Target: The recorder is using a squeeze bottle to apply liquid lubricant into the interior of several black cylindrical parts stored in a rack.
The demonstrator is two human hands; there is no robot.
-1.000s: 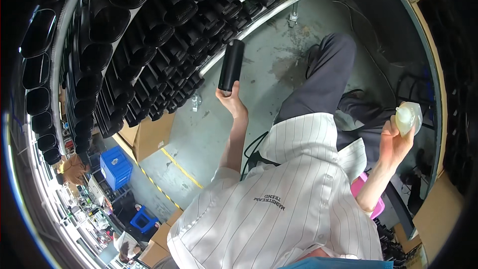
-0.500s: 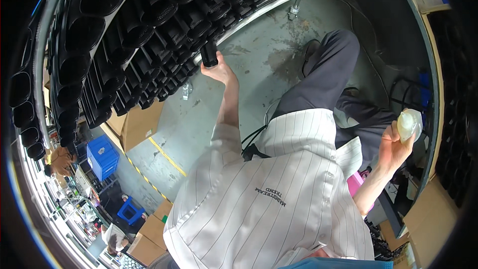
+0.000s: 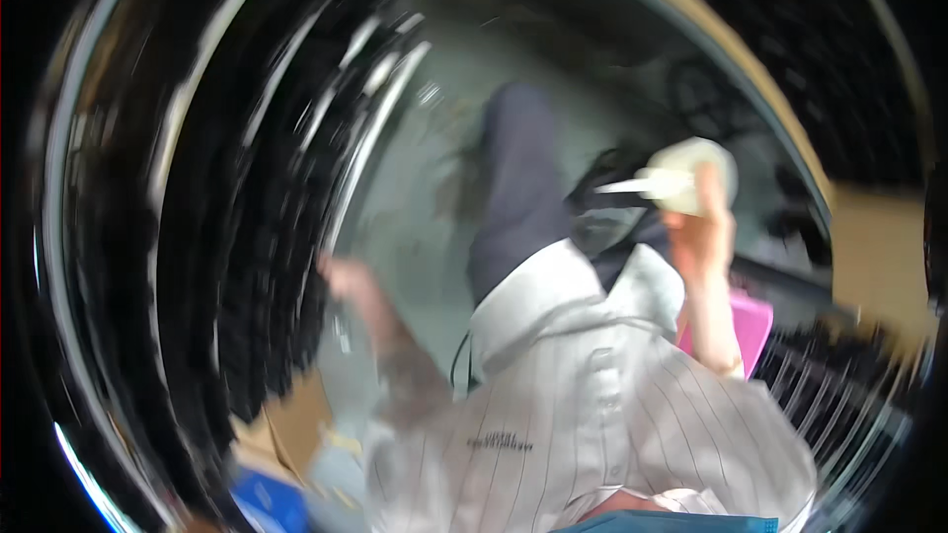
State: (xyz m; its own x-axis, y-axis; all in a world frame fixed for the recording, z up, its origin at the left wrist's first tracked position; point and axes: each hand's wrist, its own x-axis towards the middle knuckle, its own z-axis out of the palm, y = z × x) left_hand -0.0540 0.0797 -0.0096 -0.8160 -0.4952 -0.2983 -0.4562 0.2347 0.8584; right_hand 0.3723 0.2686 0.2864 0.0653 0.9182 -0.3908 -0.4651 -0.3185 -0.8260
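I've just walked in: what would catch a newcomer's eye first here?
Probably the pale bottle, its nozzle pointing left, gripped in the right hand right of centre. Next, the dark rack sweeping down the left side, with the blurred left hand near its edge. A bright pink thing also stands out, below the right hand in the picture.

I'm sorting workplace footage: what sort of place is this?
Probably a factory workshop or its storage area: a long rack of dark, blurred parts, a cardboard box, and a nozzled bottle in the right hand.
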